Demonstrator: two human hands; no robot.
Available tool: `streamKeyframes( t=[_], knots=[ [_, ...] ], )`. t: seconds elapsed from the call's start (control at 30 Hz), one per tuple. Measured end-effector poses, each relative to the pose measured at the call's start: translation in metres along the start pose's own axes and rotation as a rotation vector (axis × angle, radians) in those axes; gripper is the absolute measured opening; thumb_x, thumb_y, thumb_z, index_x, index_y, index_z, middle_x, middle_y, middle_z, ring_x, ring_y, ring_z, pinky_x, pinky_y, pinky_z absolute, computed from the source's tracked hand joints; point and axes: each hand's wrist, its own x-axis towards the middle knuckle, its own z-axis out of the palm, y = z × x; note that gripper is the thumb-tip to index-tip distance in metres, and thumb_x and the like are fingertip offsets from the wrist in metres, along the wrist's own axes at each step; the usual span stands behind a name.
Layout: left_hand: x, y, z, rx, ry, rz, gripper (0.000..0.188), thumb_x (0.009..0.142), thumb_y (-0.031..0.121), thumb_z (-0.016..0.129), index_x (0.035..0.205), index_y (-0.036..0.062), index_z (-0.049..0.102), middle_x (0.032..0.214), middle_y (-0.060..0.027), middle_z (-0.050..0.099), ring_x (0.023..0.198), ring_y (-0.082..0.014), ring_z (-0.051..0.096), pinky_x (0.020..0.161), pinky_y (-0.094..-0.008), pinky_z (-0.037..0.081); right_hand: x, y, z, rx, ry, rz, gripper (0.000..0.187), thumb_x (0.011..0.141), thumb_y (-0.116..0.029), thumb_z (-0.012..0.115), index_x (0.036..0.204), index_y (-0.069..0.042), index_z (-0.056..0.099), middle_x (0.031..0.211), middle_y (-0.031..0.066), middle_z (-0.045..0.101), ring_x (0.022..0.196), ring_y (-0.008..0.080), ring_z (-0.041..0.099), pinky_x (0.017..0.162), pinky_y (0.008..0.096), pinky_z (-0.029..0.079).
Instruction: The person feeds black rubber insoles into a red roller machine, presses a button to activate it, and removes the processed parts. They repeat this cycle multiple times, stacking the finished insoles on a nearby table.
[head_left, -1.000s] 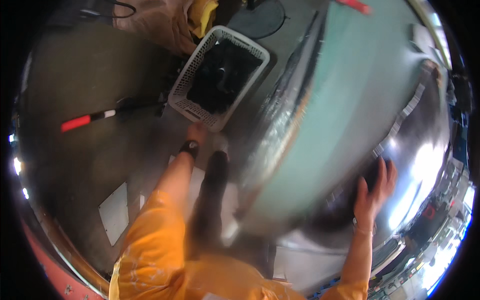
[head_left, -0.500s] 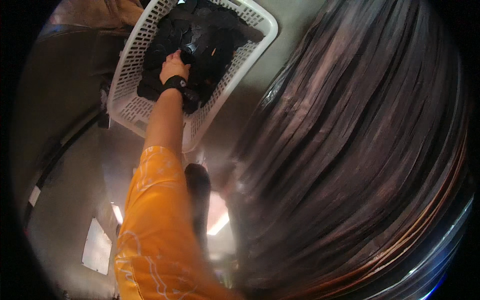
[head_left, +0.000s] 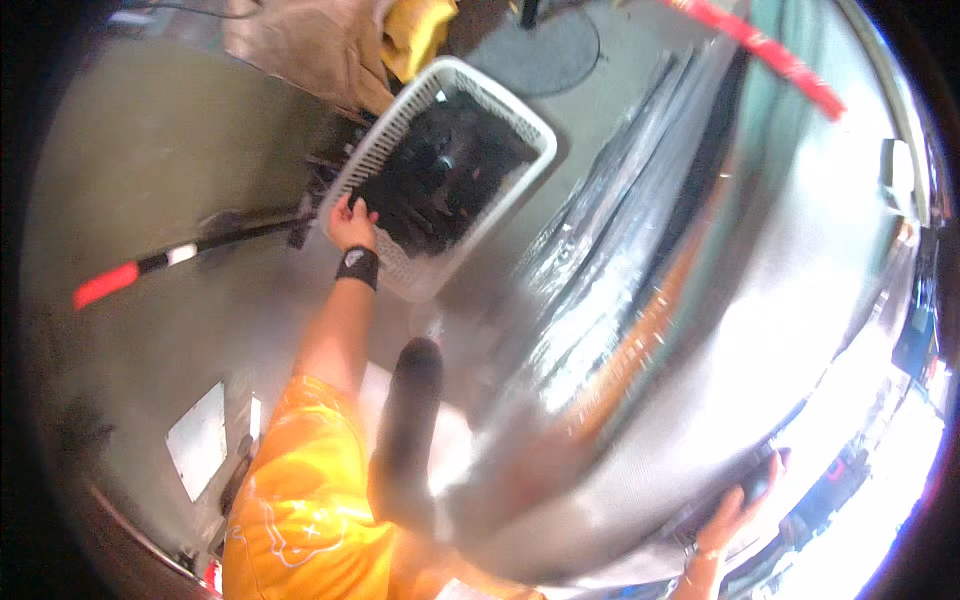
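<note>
White plastic basket (head_left: 545,145), with lots of little holes in its sides, sits just ahead of the left hand (head_left: 353,226) and a bit to its right. It is full of flat black pieces (head_left: 450,170). The left hand is at the near left edge of the basket, with its fingers bent. I cannot tell if it grips anything. A black band (head_left: 357,266) goes around that wrist, and an orange sleeve (head_left: 300,500) covers the upper arm.

Right of the left hand, past the basket's right edge, a strip of grey floor (head_left: 500,238) makes a gap. Then comes a shiny wrapped bundle (head_left: 590,250). Next to it is a brown edge (head_left: 650,330), then a big shiny grey sheet (head_left: 720,370), which curves toward the right hand (head_left: 730,515). The right hand is low down, far from the basket. Its thumb and fingers are spread apart, but I cannot tell if it holds something.

Left of the left hand, the floor stretches wide. A red, black and white pole (head_left: 182,253) points out that way. A white flat plate (head_left: 198,440) lies nearer the body. Ahead of the left hand, beyond the basket, are brown cloth (head_left: 300,50), yellow cloth (head_left: 415,35) and a round grey base (head_left: 540,50).
</note>
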Motion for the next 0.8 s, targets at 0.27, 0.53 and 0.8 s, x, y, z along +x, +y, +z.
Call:
streamKeyframes(
  t=[0.27,0.53,0.8],
  knots=[
    [-0.304,0.236,-0.145,-0.060,-0.298,-0.037,0.020,0.092,0.012,0.058,0.109,0.0065,0.051,0.088,-0.0029,0.055,0.070,-0.0133,0.056,0.058,-0.0312,0.053,0.003,-0.050,-0.037,0.228,0.043,-0.173,0.068,0.079,-0.024,0.067,0.138,-0.005,0.040,0.143,0.0234,0.035,0.133,0.0421,0.028,0.109,0.0536,0.023],
    [-0.491,0.339,-0.364,-0.339,-0.688,-0.002,0.022,0.092,0.004,0.059,0.113,0.0053,0.056,0.099,-0.0055,0.063,0.085,-0.0136,0.063,0.070,-0.0309,0.058,-0.159,-0.212,-0.149,0.359,-0.731,-1.098,0.062,0.075,-0.030,0.068,0.131,-0.013,0.046,0.122,0.0195,0.058,0.113,0.0375,0.055,0.093,0.0459,0.045],
    [-0.500,0.347,-0.678,-0.191,0.507,0.573,0.039,0.087,0.005,0.058,0.125,0.0052,0.053,0.099,-0.0032,0.057,0.075,-0.0079,0.055,0.062,-0.0197,0.046,-0.237,-0.307,-0.191,0.972,-0.509,-1.246,0.063,0.083,-0.027,0.067,0.131,0.002,0.038,0.114,0.0312,0.057,0.107,0.0447,0.056,0.090,0.0458,0.047]
  ],
)
